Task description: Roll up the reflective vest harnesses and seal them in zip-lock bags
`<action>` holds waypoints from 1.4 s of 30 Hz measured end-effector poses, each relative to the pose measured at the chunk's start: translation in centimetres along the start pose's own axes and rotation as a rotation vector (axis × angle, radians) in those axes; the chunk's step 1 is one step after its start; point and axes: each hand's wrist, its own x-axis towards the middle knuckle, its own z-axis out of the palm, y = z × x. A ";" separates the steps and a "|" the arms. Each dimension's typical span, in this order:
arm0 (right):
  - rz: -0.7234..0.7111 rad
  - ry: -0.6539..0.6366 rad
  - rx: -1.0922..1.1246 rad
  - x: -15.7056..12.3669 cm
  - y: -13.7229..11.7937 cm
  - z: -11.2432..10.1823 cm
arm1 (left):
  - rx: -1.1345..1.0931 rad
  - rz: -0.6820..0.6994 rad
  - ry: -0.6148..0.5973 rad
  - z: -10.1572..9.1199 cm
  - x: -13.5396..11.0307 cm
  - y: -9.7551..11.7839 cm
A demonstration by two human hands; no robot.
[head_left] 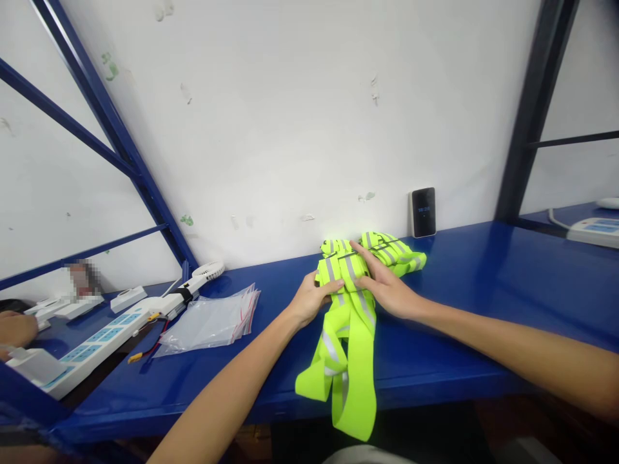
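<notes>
A neon yellow safety vest (355, 328) with grey reflective stripes lies on the blue workbench (483, 283); its lower straps hang over the front edge. My left hand (312, 298) grips the vest's left side, fingers curled into the fabric. Resting on top of the folded part is my right hand (382, 283), fingers stretched flat toward the wall. A second bunched piece of the same yellow fabric (394, 250) lies just behind, against the wall.
A stack of clear zip bags (213, 319) lies left of the vest. Farther left are a white power strip (97, 338), a small white fan (206, 272) and another person's hand (14, 328). A black device (423, 211) leans on the wall.
</notes>
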 end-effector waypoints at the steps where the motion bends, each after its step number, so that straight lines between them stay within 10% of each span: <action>1: -0.004 0.006 -0.034 0.0 -0.1 0.0 | 0.013 0.004 0.007 0.0 0.0 -0.1; 15: -0.082 0.034 0.035 0.0 1.0 0.7 | 0.137 0.187 0.085 -0.6 0.1 0.7; 23: 0.240 0.146 0.324 0.3 0.1 1.7 | 0.116 0.410 0.278 -0.7 0.6 1.6; 42: 0.332 -0.259 0.569 0.2 0.5 1.2 | 0.208 0.439 0.313 -0.8 0.4 1.5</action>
